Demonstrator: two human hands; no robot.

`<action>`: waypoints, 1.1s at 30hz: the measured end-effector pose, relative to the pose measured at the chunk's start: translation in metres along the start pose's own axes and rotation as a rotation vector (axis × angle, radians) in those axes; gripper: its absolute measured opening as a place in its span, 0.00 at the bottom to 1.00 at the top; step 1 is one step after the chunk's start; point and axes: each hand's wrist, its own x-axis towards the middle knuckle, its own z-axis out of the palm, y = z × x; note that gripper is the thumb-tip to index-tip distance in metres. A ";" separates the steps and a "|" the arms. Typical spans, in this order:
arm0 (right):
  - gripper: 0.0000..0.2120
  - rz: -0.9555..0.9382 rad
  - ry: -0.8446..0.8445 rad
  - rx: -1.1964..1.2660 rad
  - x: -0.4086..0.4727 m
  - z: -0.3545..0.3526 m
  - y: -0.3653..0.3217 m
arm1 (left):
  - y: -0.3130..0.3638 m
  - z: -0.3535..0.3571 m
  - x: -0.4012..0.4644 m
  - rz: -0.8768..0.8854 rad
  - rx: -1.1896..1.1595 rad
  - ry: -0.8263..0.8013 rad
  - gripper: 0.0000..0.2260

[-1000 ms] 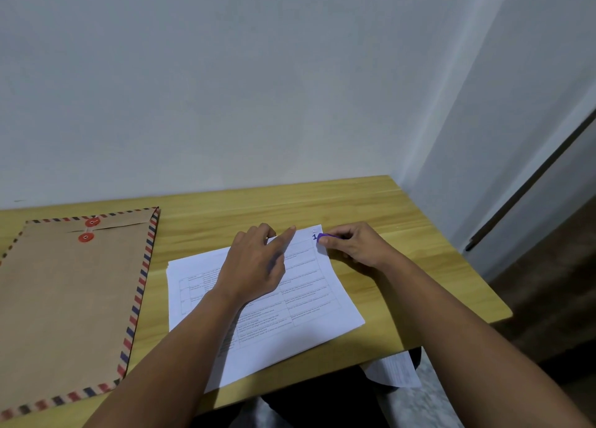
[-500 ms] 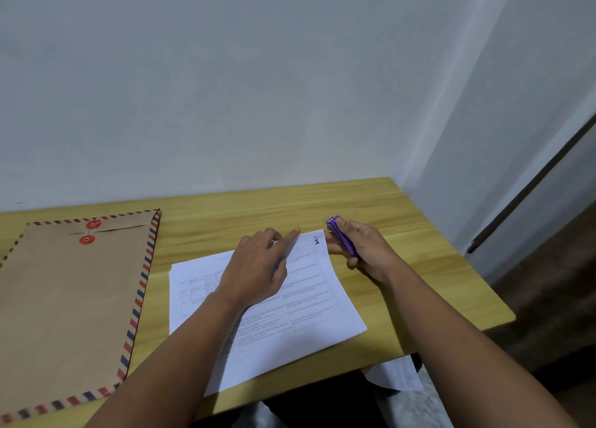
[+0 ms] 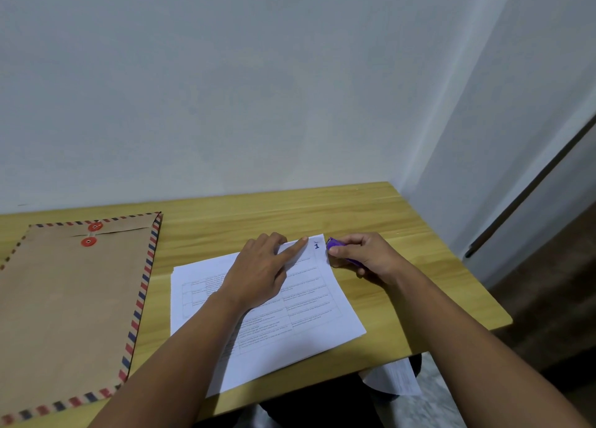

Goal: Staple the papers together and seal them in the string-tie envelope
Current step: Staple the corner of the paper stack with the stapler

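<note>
A stack of white printed papers (image 3: 303,331) lies on the wooden table (image 3: 371,214), its far right corner marked with a blue "1". My left hand (image 3: 263,274) rests flat on the papers, index finger stretched toward that corner. My right hand (image 3: 366,256) grips a small purple stapler (image 3: 335,244) just right of the corner, touching the paper's edge. A brown string-tie envelope (image 3: 74,308) with a red and blue striped border and two red buttons lies flat at the left.
A white wall runs behind the table. The table's right edge drops to a dark floor beside a door frame (image 3: 529,189). Another white sheet (image 3: 395,381) shows below the table's front edge, near my lap.
My right hand pulled the purple stapler off the papers' corner to the right, then brought it back close to the corner's edge. My left hand stayed pressed on the papers.
</note>
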 end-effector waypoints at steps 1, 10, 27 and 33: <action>0.15 0.007 -0.003 -0.020 0.000 -0.001 0.000 | 0.000 0.000 0.000 0.005 -0.001 0.014 0.34; 0.13 0.090 -0.129 -0.087 0.001 -0.008 -0.010 | 0.003 -0.002 0.000 0.003 -0.034 0.048 0.35; 0.17 0.084 -0.214 -0.151 0.005 -0.015 -0.007 | 0.000 0.001 0.000 -0.071 -0.095 0.001 0.32; 0.14 0.007 -0.171 -0.137 0.010 -0.001 -0.009 | -0.001 0.002 -0.001 -0.056 -0.076 -0.016 0.32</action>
